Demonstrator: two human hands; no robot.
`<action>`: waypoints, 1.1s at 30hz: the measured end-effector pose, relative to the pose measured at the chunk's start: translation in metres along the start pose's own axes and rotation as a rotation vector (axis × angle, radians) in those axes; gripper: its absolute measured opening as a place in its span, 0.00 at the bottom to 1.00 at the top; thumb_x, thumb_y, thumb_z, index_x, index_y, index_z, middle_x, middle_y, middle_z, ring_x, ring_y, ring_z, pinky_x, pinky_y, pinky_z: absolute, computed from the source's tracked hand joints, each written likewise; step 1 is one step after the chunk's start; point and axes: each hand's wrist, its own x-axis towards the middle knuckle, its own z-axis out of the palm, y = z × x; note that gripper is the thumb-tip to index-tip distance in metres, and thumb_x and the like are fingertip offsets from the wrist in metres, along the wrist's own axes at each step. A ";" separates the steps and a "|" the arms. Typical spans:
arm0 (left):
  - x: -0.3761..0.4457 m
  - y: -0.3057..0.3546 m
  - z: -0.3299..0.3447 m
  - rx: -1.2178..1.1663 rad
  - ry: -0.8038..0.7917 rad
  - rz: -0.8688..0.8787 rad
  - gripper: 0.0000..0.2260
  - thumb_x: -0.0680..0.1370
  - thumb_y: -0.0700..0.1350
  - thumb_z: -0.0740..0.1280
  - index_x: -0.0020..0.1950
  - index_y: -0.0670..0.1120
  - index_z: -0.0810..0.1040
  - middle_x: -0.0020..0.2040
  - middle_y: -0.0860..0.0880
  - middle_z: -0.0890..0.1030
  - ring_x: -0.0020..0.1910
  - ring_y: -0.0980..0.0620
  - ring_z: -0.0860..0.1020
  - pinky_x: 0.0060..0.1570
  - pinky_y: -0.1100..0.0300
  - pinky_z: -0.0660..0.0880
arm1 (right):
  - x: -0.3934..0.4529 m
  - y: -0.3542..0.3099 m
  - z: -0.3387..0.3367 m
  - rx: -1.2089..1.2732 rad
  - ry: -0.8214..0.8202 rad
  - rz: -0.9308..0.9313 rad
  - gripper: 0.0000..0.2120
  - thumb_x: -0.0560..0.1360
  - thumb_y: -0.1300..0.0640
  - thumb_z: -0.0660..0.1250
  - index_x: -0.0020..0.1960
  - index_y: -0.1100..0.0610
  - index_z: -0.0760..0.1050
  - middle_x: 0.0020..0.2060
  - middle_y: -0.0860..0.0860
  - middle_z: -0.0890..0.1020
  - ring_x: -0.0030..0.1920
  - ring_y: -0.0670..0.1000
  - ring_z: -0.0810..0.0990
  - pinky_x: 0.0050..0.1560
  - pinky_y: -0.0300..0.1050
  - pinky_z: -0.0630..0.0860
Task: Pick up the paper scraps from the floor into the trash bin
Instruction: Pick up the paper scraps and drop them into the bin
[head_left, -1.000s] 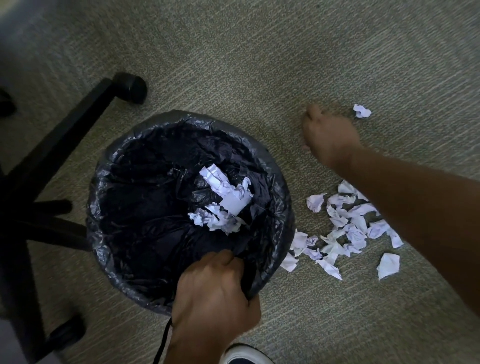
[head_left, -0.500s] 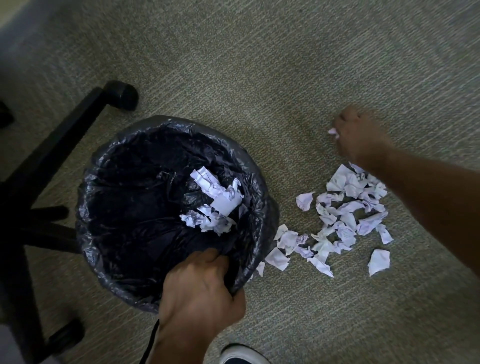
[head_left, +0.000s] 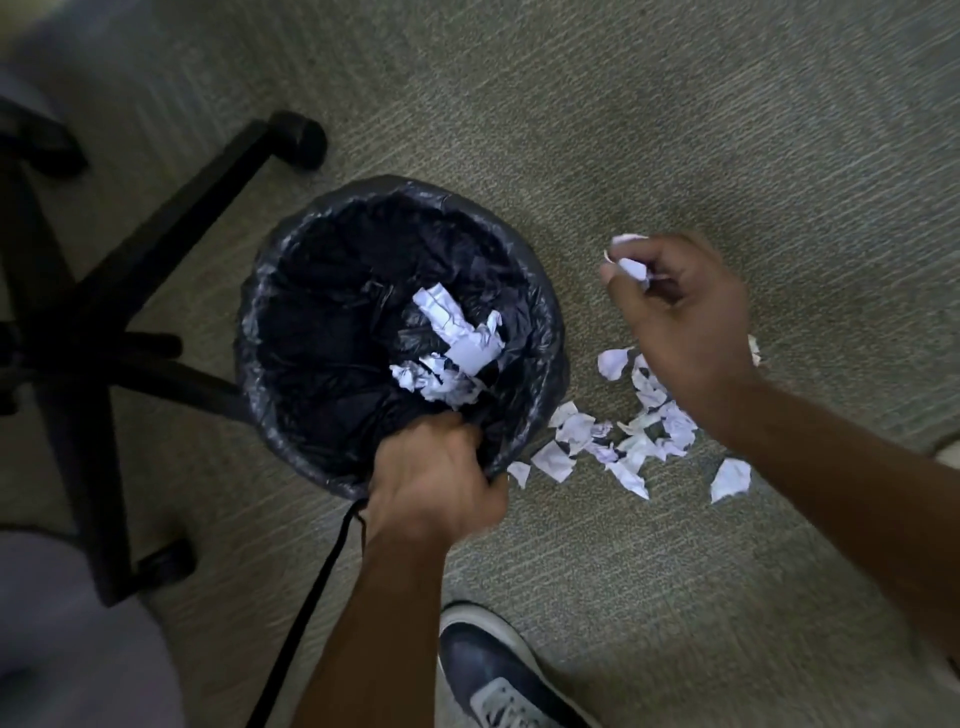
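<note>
A grey-green carpeted floor (head_left: 675, 130) is seen from above, with a round trash bin (head_left: 540, 291) lined in black plastic taken as the landmark. To the left of the bin, the black legs and castors of an office chair base (head_left: 156, 218) are spread across the floor. The near rim of the bin is gripped by the left hand (head_left: 436, 478), its fingers curled over the edge of the liner. A dark shoe (head_left: 493, 670) with a white sole is seen nearer the viewer than the bin, and a thin black cord (head_left: 317, 587) runs down from the bin's near rim beside the left forearm. To the right of the bin, raised above the floor, the right hand (head_left: 680, 312) is held with a crumpled paper scrap (head_left: 631, 265) pinched in its fingertips. Inside the bin, a small heap of crumpled white paper (head_left: 452, 343) is lying on the liner. On the floor just right of the bin's near side, a scatter of loose paper scraps (head_left: 623, 441) is spread out, partly hidden under the right forearm.
</note>
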 end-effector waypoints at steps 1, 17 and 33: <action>-0.001 0.000 -0.001 -0.013 0.001 -0.001 0.17 0.67 0.60 0.63 0.46 0.50 0.78 0.44 0.53 0.79 0.44 0.46 0.80 0.38 0.58 0.71 | -0.004 -0.018 0.001 0.021 -0.002 -0.053 0.07 0.78 0.58 0.72 0.54 0.59 0.83 0.49 0.54 0.82 0.49 0.53 0.82 0.50 0.41 0.80; -0.015 0.018 0.009 -0.006 0.048 -0.012 0.15 0.66 0.55 0.67 0.45 0.46 0.81 0.40 0.49 0.81 0.40 0.45 0.80 0.40 0.57 0.74 | -0.013 -0.044 -0.005 -0.340 -0.424 -0.516 0.20 0.81 0.56 0.66 0.72 0.58 0.73 0.70 0.55 0.75 0.68 0.54 0.76 0.67 0.55 0.74; 0.006 0.020 -0.013 0.078 -0.128 0.029 0.10 0.69 0.49 0.65 0.45 0.48 0.68 0.34 0.49 0.68 0.39 0.46 0.73 0.38 0.56 0.71 | -0.069 0.088 -0.052 -0.883 -0.861 0.179 0.30 0.76 0.50 0.70 0.74 0.56 0.66 0.70 0.58 0.72 0.68 0.62 0.73 0.65 0.59 0.73</action>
